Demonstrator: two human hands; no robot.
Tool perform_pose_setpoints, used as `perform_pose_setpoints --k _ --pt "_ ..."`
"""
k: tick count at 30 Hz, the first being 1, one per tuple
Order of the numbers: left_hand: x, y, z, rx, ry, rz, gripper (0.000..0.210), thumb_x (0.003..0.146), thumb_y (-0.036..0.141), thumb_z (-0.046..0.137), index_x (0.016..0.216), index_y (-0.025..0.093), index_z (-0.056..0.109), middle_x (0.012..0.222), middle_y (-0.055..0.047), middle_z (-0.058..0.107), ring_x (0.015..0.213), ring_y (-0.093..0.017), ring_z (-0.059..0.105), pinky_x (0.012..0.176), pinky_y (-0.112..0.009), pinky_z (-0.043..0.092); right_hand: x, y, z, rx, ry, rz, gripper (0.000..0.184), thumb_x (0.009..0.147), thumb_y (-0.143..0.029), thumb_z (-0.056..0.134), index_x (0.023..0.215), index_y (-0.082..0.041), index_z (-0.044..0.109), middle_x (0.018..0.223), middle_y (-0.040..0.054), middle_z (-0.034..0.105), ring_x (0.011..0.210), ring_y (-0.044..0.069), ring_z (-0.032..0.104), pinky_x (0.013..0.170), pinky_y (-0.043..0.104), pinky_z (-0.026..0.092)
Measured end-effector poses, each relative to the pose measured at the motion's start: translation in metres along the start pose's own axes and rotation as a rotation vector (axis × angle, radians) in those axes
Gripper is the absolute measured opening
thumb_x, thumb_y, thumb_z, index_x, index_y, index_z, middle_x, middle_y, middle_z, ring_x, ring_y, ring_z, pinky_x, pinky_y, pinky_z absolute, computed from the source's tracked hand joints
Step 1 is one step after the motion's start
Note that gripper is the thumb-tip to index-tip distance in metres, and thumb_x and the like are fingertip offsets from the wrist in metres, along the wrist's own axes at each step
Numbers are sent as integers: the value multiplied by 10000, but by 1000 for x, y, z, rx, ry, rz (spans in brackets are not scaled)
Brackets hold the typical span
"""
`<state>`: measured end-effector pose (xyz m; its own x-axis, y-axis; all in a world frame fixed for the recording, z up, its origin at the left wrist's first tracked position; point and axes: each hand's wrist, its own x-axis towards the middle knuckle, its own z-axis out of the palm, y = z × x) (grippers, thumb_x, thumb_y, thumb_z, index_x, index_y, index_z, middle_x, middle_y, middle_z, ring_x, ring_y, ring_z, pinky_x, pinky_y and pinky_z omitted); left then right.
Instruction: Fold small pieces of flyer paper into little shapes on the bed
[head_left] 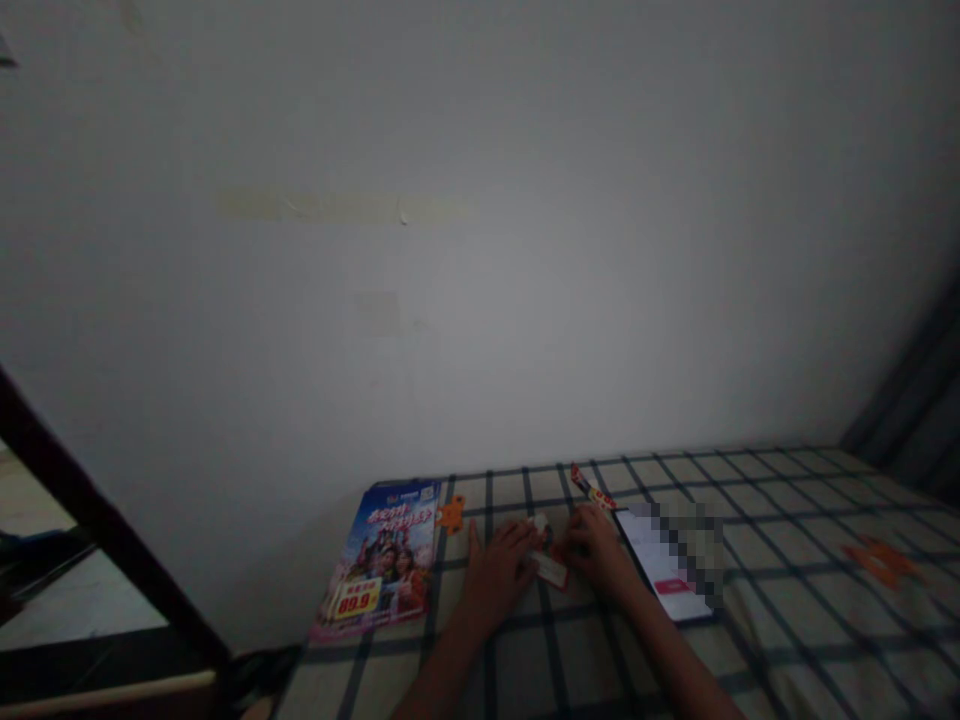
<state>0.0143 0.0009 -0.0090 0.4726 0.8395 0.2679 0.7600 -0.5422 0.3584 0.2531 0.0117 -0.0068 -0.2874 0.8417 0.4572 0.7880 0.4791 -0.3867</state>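
A small red-and-white piece of paper or packaging [551, 571] lies on the checked cloth between my hands; its exact kind is too dim to make out. My left hand [496, 562] rests low over its left edge, thumb and fingertips against it, one outer finger spread away. On the other side my right hand [598, 548] has its fingers curled and pinched at the red edge of the same piece. Just beyond the right hand lies a narrow red strip with yellow and white print [592, 487], partly hidden by that hand.
A printed flyer [390, 560] lies at the left. To the right is a phone or tablet with a lit screen [651, 548], partly pixelated. The checked cloth [795, 520] has orange figures and meets a white wall [525, 250]. A dark bar [105, 520] slants at far left.
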Motion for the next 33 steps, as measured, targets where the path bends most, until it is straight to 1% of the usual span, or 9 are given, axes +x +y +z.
perform_pose_setpoints --k 4,8,13,16,19,22,26,30,33 --pt "-1 1 -2 31 -1 10 441 999 451 492 1437 477 459 1531 33 495 1414 -271 430 1177 -729 -60 -13 1 0 18 -2 8 146 878 -345 668 798 -270 764 950 69 634 1031 248 549 896 401 469" --pt "-1 4 -4 47 1 4 440 995 416 505 1432 456 478 1524 19 506 1408 -275 435 1178 -729 -49 -24 3 1 36 -21 21 124 866 -309 666 803 -264 763 991 76 644 1140 271 531 965 415 452" --pt "0 4 -4 30 -1 -2 431 986 440 520 1417 445 503 1508 15 526 1403 -270 436 1190 -706 -59 -27 2 -1 93 -19 47 89 842 -272 679 811 -262 761 1005 76 655 1128 274 552 952 420 468" --pt "-1 3 -3 27 16 -3 418 980 429 533 1398 443 525 1493 15 541 1390 -270 444 1197 -703 -31 -27 2 0 120 9 29 90 843 -259 673 845 -265 763 1026 78 660 1097 272 573 938 428 478" --pt "-1 4 -4 8 46 -15 389 976 442 539 1365 436 558 1464 9 565 1369 -275 452 1189 -714 -54 -27 1 0 122 21 44 125 832 -242 665 902 -269 766 1047 82 664 1069 274 588 935 441 483" --pt "-2 7 -7 9 60 -36 405 958 476 568 1359 417 566 1430 -10 584 1324 -288 471 1162 -754 -55 -24 -4 -1 136 17 50 225 841 -222 622 1014 -277 756 1080 87 672 1081 273 592 944 447 485" --pt "-2 12 -12 43 67 -49 468 921 579 577 1360 419 566 1356 -32 608 1261 -305 492 1139 -785 59 -14 -14 -1 158 -17 -7 439 798 -166 631 1210 -305 689 1217 80 664 1179 269 561 1009 452 454" --pt "-2 13 -13 54 82 -56 512 892 623 591 1364 425 567 1312 -38 612 1242 -307 492 1149 -762 86 -5 -22 3 141 -59 -61 422 769 -156 665 1153 -323 712 1244 57 666 1207 265 544 1050 471 414" --pt "-2 11 -13 32 79 -58 526 868 604 640 1359 427 573 1304 -40 617 1240 -310 492 1147 -760 87 -3 -22 7 144 -64 -88 402 770 -152 668 1133 -317 718 1222 55 678 1203 260 548 1060 483 399"
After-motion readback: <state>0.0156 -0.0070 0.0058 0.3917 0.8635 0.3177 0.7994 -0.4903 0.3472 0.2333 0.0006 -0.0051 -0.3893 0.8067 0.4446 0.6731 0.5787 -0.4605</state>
